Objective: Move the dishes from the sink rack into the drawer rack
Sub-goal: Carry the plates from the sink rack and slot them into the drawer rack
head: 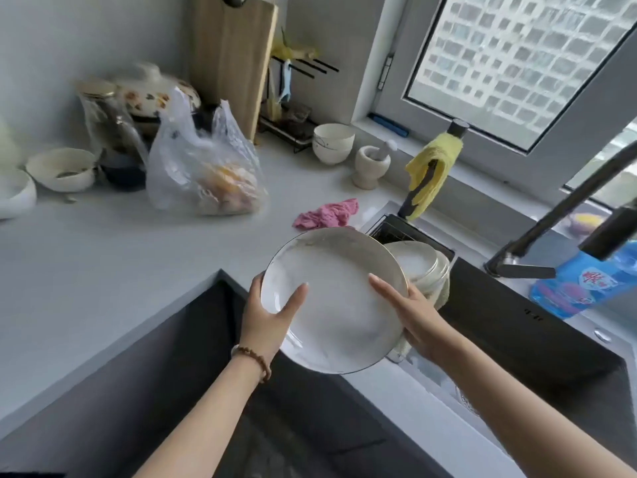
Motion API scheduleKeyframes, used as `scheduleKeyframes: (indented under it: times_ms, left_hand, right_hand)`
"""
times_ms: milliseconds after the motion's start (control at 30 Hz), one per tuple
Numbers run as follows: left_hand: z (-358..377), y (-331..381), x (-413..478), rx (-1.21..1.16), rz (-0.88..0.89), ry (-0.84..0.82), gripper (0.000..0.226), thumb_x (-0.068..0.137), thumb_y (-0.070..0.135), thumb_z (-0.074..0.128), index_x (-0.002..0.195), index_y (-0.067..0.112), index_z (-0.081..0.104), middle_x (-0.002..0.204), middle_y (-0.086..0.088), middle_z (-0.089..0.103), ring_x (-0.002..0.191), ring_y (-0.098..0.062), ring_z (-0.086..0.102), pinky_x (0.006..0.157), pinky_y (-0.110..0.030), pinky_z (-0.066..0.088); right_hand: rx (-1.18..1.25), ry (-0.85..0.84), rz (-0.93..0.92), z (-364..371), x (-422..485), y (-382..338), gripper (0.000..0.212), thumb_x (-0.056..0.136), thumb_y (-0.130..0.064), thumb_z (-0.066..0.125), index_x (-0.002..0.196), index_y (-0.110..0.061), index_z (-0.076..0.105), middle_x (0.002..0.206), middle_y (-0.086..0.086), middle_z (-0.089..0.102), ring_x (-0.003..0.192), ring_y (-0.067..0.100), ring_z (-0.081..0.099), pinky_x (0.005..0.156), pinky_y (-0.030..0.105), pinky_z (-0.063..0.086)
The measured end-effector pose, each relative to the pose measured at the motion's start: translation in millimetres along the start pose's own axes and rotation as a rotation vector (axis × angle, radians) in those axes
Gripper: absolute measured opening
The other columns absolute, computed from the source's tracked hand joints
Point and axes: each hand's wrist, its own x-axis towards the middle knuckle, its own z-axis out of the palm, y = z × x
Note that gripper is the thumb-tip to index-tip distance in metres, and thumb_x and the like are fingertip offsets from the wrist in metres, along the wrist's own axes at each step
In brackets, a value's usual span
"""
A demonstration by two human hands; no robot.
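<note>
A large white plate with a thin dark rim (pixel 336 298) is held up over the counter corner, tilted toward me. My left hand (pixel 269 322) grips its left edge with the thumb on the face. My right hand (pixel 410 312) holds its right edge, thumb also on the face. Behind the plate, several more pale plates (pixel 418 263) stand in the black sink rack (pixel 400 225) at the left end of the sink. Below the plate lies a dark opening under the counter (pixel 213 339); I cannot make out a drawer rack in it.
On the grey counter (pixel 103 263) sit a plastic bag of food (pixel 203 167), a pink cloth (pixel 327 213), bowls (pixel 332 143), a mortar with pestle (pixel 370 165) and a jar. A dark tap (pixel 558 215) leans over the sink; a blue packet (pixel 586 281) lies beside it.
</note>
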Motion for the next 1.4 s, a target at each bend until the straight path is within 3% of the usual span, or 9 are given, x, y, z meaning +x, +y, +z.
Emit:
scheduleKeyframes:
  times_ms: [167,333,500,700,800,1000,1133,1300,1400]
  left_hand:
    - [-80.5,11.6,-70.4,0.013,0.062,0.160,0.074,0.065,0.046,0.077,0.130,0.029,0.046,0.125,0.018,0.055,0.112,0.002,0.051,0.100,-0.027,0.039]
    - [-165.3,-2.9,-171.8,0.053,0.055,0.360,0.069,0.063,0.058,0.075,0.120,0.026,0.053,0.117,0.015,0.059,0.109,-0.004,0.054,0.096,-0.026,0.043]
    - [-267.8,-27.6,-289.4,0.035,0.026,0.493,0.054,0.069,0.059,0.068,0.111,0.027,0.058,0.106,0.018,0.064,0.101,0.002,0.058,0.081,-0.015,0.043]
    - [-392.7,-74.6,-415.2,-0.019,-0.103,0.632,0.031,0.082,0.048,0.059,0.098,0.021,0.057,0.090,0.010,0.061,0.087,-0.005,0.057,0.067,-0.012,0.041]
    - [-454.1,-106.5,-464.6,0.008,-0.183,0.674,0.027,0.085,0.052,0.056,0.093,0.026,0.057,0.089,0.008,0.062,0.088,-0.012,0.059,0.070,-0.021,0.044]
    - [-571.6,-156.7,-528.4,0.005,-0.315,0.665,0.025,0.088,0.052,0.050,0.101,0.030,0.050,0.094,0.020,0.052,0.090,0.002,0.051,0.071,-0.013,0.037]
    - [-634.2,-189.5,-538.9,-0.011,-0.317,0.668,0.057,0.087,0.057,0.049,0.128,0.018,0.049,0.122,0.008,0.053,0.114,-0.007,0.048,0.091,-0.019,0.033]
    - [-686.1,-230.1,-528.9,-0.172,-0.341,0.766,0.046,0.088,0.044,0.052,0.126,0.017,0.049,0.127,-0.005,0.056,0.100,-0.020,0.061,0.083,-0.034,0.053]
    - [-713.8,-260.3,-520.4,-0.090,-0.254,0.938,0.038,0.089,0.038,0.054,0.122,0.018,0.052,0.127,-0.005,0.056,0.102,-0.020,0.058,0.086,-0.033,0.049]
  right_hand:
    - [-0.079,-0.224,-0.048,70.2,-50.3,-1.1,0.048,0.079,-0.030,0.067,0.125,-0.023,0.055,0.109,0.000,0.072,0.097,0.015,0.069,0.073,0.029,0.058]
    - [-0.205,-0.393,-0.025,141.3,-128.6,15.5,0.041,0.090,-0.043,0.057,0.130,-0.032,0.053,0.115,-0.010,0.068,0.106,0.010,0.065,0.089,0.030,0.053]
    - [-0.289,-0.607,0.140,231.3,-211.5,43.7,0.029,0.096,-0.050,0.037,0.115,-0.042,0.057,0.099,-0.028,0.070,0.085,-0.011,0.065,0.060,0.008,0.051]
    - [-0.423,-0.824,0.298,350.2,-302.3,108.7,0.052,0.092,-0.059,0.039,0.124,-0.025,0.062,0.116,-0.004,0.070,0.102,0.010,0.065,0.078,0.026,0.055]
    - [-0.511,-0.799,0.349,405.9,-345.0,146.9,0.056,0.090,-0.061,0.043,0.114,-0.017,0.068,0.105,0.009,0.073,0.088,0.019,0.067,0.076,0.034,0.058]
    - [-0.477,-0.793,0.326,520.8,-412.8,225.6,0.040,0.098,-0.050,0.036,0.096,-0.023,0.066,0.062,-0.012,0.070,0.055,0.002,0.063,0.045,0.015,0.046]
    - [-0.473,-0.720,0.333,575.0,-428.9,257.4,0.040,0.096,-0.054,0.038,0.108,-0.028,0.066,0.094,-0.005,0.072,0.086,0.015,0.066,0.059,0.027,0.052]
    - [-0.546,-0.701,0.219,621.9,-411.3,289.4,0.039,0.100,-0.049,0.027,0.097,-0.036,0.064,0.092,-0.007,0.072,0.088,0.016,0.066,0.064,0.032,0.055]
    - [-0.599,-0.691,0.112,650.3,-397.3,308.3,0.042,0.099,-0.054,0.028,0.115,-0.037,0.062,0.114,-0.002,0.068,0.107,0.021,0.063,0.092,0.048,0.052]
